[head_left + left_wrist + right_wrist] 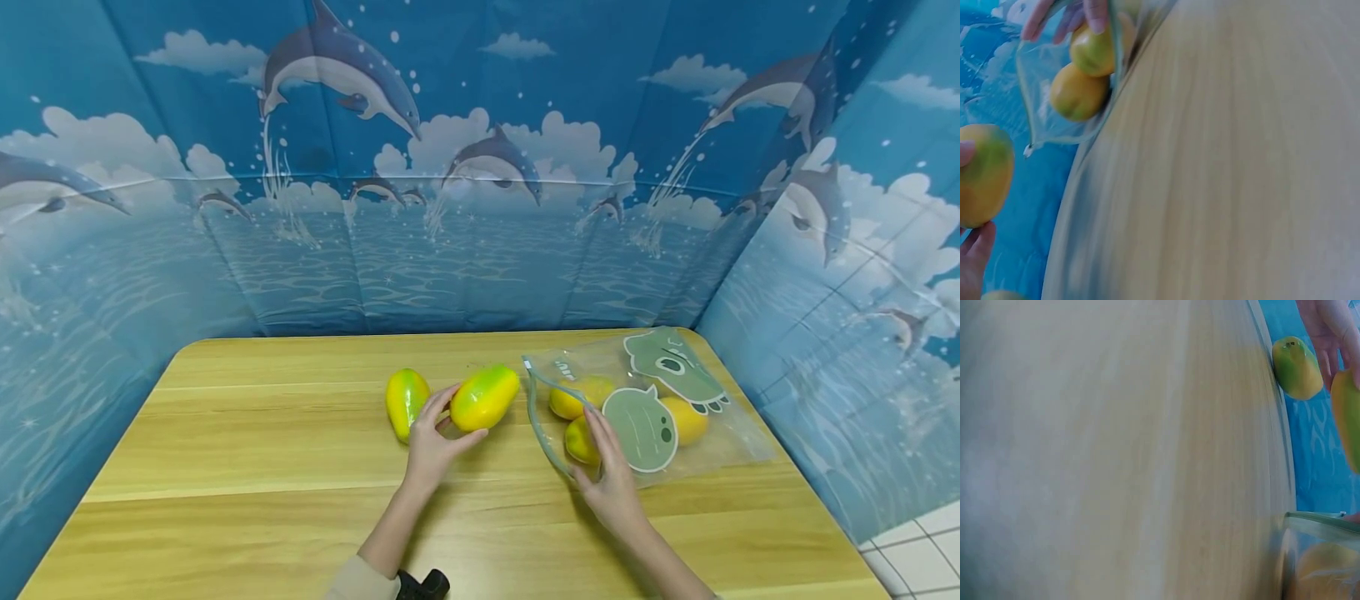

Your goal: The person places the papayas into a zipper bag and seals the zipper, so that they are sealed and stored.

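Note:
My left hand (431, 457) grips a glossy yellow-green mango (486, 398) between thumb and fingers, raised over the middle of the table. Just left of that hand lies another mango (406, 398), partly hidden behind the fingers. To the right, a clear zip bag (738, 442) with green cartoon animal prints lies with its mouth facing left. Several mangoes (1079, 94) sit inside it. My right hand (617, 493) holds the bag at its opening edge, with fingers over the top layer. The left wrist view shows the bag's mouth gaping and the held mango (985, 178) apart from it.
The wooden table (247, 433) ends at a rounded back edge. Behind it and along the right side hangs a blue curtain (480, 250) printed with dolphins. A black device (423, 585) is strapped at the left wrist, by the sleeve. White floor tiles (918, 550) show at lower right.

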`<state>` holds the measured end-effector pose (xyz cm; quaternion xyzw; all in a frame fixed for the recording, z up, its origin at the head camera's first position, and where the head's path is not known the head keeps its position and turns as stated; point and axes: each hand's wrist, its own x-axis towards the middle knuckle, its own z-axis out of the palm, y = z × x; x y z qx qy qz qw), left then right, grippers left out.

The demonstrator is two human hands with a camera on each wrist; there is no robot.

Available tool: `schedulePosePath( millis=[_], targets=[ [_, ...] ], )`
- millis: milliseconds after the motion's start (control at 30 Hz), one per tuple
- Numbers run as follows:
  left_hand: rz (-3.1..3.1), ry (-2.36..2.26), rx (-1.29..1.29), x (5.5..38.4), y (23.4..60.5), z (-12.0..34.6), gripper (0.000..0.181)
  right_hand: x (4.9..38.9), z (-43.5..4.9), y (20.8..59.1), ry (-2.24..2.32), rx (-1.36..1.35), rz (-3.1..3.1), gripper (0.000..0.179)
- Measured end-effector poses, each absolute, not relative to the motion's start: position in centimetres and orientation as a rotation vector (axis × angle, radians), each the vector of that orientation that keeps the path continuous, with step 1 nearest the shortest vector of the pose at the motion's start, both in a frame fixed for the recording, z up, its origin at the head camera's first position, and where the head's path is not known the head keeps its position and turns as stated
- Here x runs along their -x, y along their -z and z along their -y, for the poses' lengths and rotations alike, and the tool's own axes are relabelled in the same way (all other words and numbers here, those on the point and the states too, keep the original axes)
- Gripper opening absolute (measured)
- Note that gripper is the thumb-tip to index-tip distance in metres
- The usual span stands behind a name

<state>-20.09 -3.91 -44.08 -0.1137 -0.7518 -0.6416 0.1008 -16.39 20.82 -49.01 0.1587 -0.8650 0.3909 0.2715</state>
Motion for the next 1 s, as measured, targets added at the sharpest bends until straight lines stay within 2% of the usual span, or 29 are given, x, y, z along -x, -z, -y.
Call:
schedulePosePath(
  millis=[433,733,1000],
  targets=[
    [2.315,1.899,0.536,20.4,45.6,1.1,0.061,16.4,-20.9,49.0,-1.047,-0.413,2.344,0.096],
    [2.411,1.848,0.612,22.2,49.9,0.0,0.062,16.3,-20.8,49.0,-1.046,-0.419,2.345,0.097],
    [2.458,1.813,0.676,22.8,50.6,-0.8,0.065,16.2,-20.7,48.7,-1.065,-0.474,2.293,0.095]
  ],
)
